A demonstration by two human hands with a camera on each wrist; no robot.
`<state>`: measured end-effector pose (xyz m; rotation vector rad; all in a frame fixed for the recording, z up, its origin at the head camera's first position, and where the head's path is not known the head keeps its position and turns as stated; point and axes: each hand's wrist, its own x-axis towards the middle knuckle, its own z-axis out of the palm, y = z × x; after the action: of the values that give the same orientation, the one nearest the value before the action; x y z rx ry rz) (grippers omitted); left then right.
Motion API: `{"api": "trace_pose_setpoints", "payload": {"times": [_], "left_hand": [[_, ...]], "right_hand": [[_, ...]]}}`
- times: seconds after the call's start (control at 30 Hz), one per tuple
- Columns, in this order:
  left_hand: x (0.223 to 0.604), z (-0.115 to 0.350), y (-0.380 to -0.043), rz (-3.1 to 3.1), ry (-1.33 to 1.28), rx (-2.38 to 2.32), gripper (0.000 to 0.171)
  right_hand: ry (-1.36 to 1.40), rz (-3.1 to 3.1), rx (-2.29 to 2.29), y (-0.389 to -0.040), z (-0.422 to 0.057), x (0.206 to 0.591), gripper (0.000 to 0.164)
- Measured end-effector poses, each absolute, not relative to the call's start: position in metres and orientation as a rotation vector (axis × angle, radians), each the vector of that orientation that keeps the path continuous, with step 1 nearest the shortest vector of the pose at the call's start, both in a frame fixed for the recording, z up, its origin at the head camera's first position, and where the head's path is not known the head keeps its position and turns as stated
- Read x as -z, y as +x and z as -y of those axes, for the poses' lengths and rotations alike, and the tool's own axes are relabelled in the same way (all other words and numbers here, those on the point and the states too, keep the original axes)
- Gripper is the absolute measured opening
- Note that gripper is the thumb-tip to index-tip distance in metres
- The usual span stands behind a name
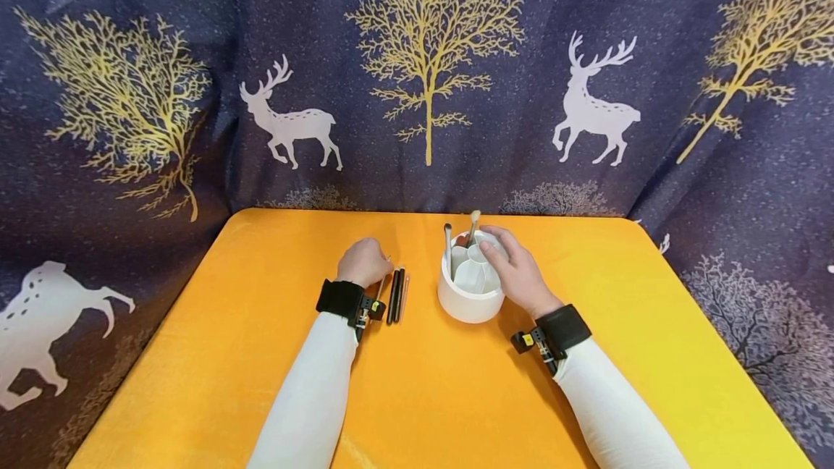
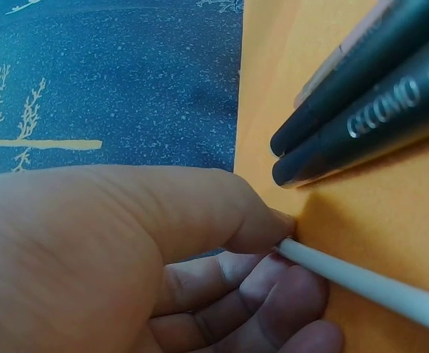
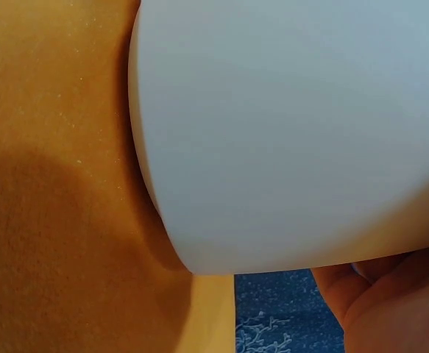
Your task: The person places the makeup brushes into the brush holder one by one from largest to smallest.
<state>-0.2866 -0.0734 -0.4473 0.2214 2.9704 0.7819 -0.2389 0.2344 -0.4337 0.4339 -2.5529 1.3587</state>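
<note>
My left hand (image 1: 365,263) pinches the end of a thin pale stick (image 2: 369,285) between thumb and fingertips, low over the table. Just right of it lie two black cosmetic pens (image 1: 395,295), side by side, one lettered GECOMO in the left wrist view. A slim pinkish pencil (image 1: 405,298) is beside them. My right hand (image 1: 517,271) grips the far right side of a round white divided organizer (image 1: 470,307), thumb over the rim and fingers round the outside. Inside it stand a dark-tipped brush (image 1: 448,246) and a pale-tipped brush (image 1: 473,226), both leaning.
The organizer stands on an orange-yellow table (image 1: 417,396), toward its far edge. Behind it hangs a dark blue cloth (image 1: 391,187) with deer and trees. Black camera straps (image 1: 340,298) are round both wrists.
</note>
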Motion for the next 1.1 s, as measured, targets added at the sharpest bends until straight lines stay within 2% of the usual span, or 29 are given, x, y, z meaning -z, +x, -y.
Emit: {"api": "trace_pose_setpoints", "payload": {"times": [0.2,0.7,1.1], "left_hand": [[0.446,0.075,-0.286,-2.973,0.221,-0.801,0.043],[0.437,0.074,-0.285,-2.968,0.21,-0.936,0.042],[0.421,0.07,-0.278,-3.025,0.31,-1.055,0.042]], "right_hand": [[0.417,2.543,-1.356,-0.24,-0.234,0.434,0.048],[0.423,2.557,-1.367,-0.239,-0.234,0.434,0.049],[0.41,2.558,-1.344,-0.24,-0.236,0.436,0.049]]}}
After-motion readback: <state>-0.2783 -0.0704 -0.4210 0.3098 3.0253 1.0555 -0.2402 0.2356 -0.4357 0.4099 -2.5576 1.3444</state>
